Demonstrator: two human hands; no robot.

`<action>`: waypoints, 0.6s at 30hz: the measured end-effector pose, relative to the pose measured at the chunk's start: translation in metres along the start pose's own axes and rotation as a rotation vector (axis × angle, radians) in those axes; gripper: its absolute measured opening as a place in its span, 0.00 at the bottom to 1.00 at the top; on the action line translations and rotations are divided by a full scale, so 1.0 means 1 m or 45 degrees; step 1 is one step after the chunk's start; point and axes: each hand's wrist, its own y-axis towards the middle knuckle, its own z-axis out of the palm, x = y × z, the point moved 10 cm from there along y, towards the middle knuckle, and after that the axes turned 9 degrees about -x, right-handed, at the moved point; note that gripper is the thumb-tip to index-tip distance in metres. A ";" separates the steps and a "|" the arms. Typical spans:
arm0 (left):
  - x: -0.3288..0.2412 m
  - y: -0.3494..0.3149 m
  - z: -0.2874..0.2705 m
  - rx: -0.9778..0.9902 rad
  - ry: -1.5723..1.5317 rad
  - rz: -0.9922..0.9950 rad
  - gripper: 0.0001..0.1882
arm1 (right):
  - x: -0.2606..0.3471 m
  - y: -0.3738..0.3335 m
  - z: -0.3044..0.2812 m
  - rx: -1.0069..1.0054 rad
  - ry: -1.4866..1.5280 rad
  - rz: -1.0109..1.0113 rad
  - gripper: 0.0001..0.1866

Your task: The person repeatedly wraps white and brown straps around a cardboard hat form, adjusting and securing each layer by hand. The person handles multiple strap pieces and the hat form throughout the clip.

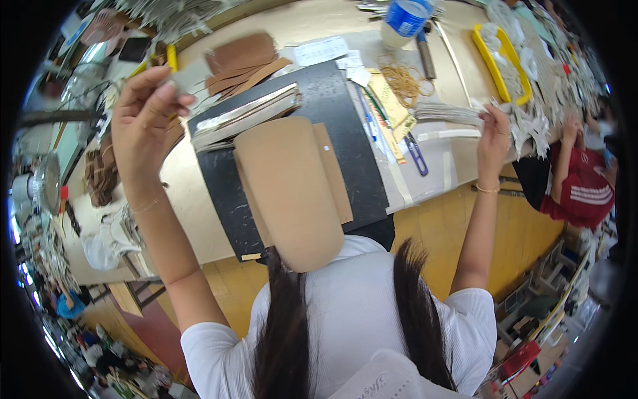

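My left hand point(147, 123) is raised above the left of the table, thumb and fingers curled in a pinch. Whatever lies between its fingertips is too blurred to name. My right hand point(495, 136) is closed at the right end of a bundle of thin grey strips point(445, 113); whether it grips a strip is unclear. Between my arms, a rounded tan panel point(289, 193) covers part of a brown flat piece point(334, 173) on a black mat point(362, 166). Behind the panel lies a stack of long pale and brown strips point(246, 120).
Brown leather-like pieces point(239, 56) lie beyond the mat. Rubber bands point(402, 80), a hammer-like tool point(425, 56), blue-handled scissors point(417, 156) and a blue-labelled plastic container point(404, 23) are on the right. Farther right are a yellow tray point(477, 43) and a person in red point(585, 189).
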 end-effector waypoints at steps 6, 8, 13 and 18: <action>0.040 -0.105 0.035 0.068 0.034 -0.631 0.10 | 0.037 0.010 0.006 0.042 0.650 0.424 0.10; 0.060 -0.132 0.032 0.005 0.002 -0.821 0.10 | 0.082 0.009 0.020 0.246 0.770 0.508 0.08; 0.076 -0.174 0.026 -0.102 -0.110 -0.939 0.10 | 0.185 -0.030 0.073 1.054 1.065 0.653 0.05; 0.068 -0.182 0.026 -0.167 -0.152 -0.894 0.15 | 0.254 -0.086 0.110 1.716 0.986 0.761 0.07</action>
